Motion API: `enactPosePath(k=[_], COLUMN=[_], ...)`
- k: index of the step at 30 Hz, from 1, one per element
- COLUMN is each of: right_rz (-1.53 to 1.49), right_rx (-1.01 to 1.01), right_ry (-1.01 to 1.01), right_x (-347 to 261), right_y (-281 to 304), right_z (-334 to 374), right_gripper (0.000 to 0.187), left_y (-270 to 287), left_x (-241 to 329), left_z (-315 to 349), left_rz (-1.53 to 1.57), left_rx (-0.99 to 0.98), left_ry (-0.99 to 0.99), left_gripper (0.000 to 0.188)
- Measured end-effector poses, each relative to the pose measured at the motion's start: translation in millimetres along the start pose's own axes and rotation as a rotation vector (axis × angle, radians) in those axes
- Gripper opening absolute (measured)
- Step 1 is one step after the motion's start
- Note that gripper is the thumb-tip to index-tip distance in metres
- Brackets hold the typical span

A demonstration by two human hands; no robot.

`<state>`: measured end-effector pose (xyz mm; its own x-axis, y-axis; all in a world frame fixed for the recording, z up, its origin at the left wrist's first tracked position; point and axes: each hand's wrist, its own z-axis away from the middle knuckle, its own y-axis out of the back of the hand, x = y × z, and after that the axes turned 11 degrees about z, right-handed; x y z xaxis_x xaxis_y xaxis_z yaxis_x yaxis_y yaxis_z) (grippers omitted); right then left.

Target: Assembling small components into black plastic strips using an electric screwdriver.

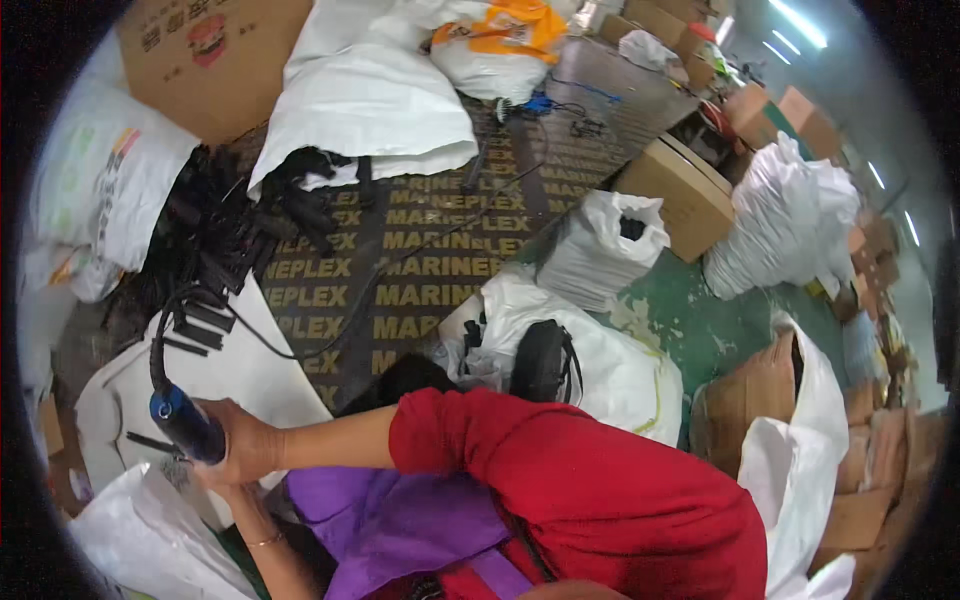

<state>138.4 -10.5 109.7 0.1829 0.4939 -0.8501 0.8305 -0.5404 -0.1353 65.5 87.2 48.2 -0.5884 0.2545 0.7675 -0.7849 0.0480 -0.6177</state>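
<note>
My right hand (240, 440), its arm in a red sleeve, wraps round a dark blue cylindrical power tool (185, 425). A black cord (158, 350) rises from the tool's upper end. Below and partly behind it is my left hand (228, 490), with a thin bracelet at the wrist; its fingers are mostly hidden by the right hand and the tool. Both hands are over a white surface (240, 375). Several short black strips (205, 325) lie on that surface near its far edge, and a thin dark piece (150, 442) shows just left of the tool.
A heap of black parts (215, 225) spills beside a printed white sack (110, 180) and a large white sack (370, 110). The cord trails over the dark lettered board (420, 230). At right stand a grey-white bag (605, 245), a cardboard box (675, 195) and a full white sack (785, 220).
</note>
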Motion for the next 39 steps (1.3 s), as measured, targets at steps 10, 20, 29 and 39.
enactPosePath(k=[10, 20, 29, 39], right_rz=[0.233, 0.913, 1.247, 0.629], right_rx=[0.535, 0.228, 0.2, -0.501], right_ry=[-0.364, -0.725, -0.256, -0.517], right_x=[40.6, 93.2, 83.1, 8.9], right_y=[62.2, 77.9, 93.0, 16.9], right_z=[-63.2, -61.3, -43.9, 17.5], right_gripper=[0.048, 0.056, 0.046, 0.04], left_y=[27.0, 27.3, -2.0, -13.0], left_x=[4.0, 2.7, -1.0, 14.2], left_z=[-14.5, -15.2, -8.5, 44.7], left_rz=[0.052, -0.02, -0.084, -0.058], left_rx=[-0.014, -0.093, -0.16, -0.161], left_ry=[-0.008, -0.028, 0.025, 0.176], left_gripper=[0.028, 0.025, 0.037, 0.042])
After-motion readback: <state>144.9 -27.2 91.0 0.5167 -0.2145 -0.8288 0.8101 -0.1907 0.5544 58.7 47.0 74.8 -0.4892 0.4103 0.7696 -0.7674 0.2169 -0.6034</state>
